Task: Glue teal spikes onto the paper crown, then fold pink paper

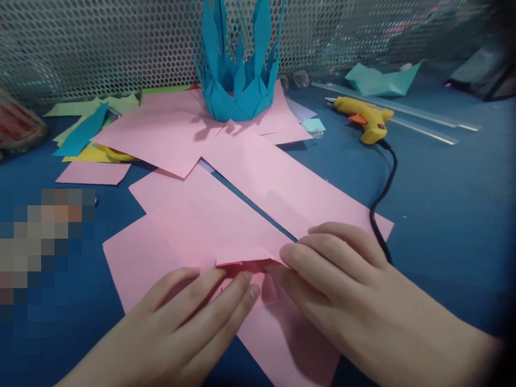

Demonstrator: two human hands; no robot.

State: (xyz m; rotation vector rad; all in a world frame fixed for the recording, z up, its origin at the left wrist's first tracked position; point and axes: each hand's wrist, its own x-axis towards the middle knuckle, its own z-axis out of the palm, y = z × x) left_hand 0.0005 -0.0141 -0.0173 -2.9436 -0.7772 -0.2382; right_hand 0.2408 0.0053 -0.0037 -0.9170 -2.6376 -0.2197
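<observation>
A small folded piece of pink paper lies between my hands near the front, its upper edge raised and showing a darker inside. My left hand holds its left part, with the fingertips and thumb close together at the fold. At the right end, my right hand pinches the piece, the thumb low and the bent fingers above it; part of the grip is hidden. Beneath both hands, larger pink sheets overlap on the blue table.
Behind stands a spiky blue paper crown on pink sheets. To the right are a yellow glue gun with a black cord, clear glue sticks and a teal folded paper. Coloured scraps lie left, beside a pixelated area. Perforated metal backs the table.
</observation>
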